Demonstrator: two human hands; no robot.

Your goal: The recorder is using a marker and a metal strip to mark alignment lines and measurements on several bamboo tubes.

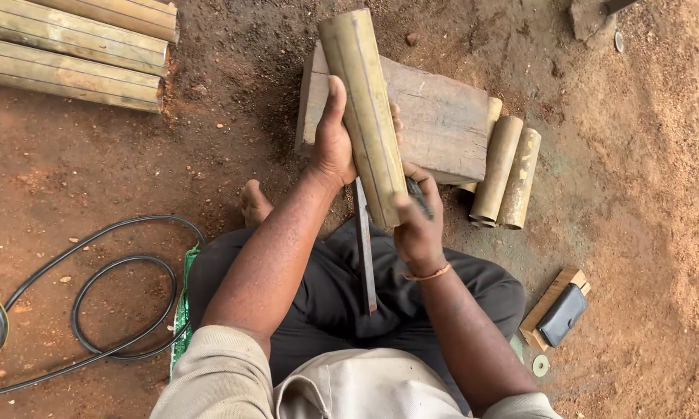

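Observation:
I sit on reddish dirt with a short bamboo section (363,109) held lengthwise in front of me. My left hand (334,140) wraps around its left side near the middle. My right hand (418,225) sits at the near end of the bamboo, shut on a dark-handled tool (419,195). A long flat metal blade (364,248) runs from under the bamboo down over my lap. A thick grey wooden block (442,116) lies on the ground just beyond the bamboo.
Cut bamboo pieces (506,171) lie against the block's right side. Long bamboo poles (70,54) are stacked at top left. A black cable (93,310) loops on the left. A small wooden board with a black pouch (563,313) lies at right.

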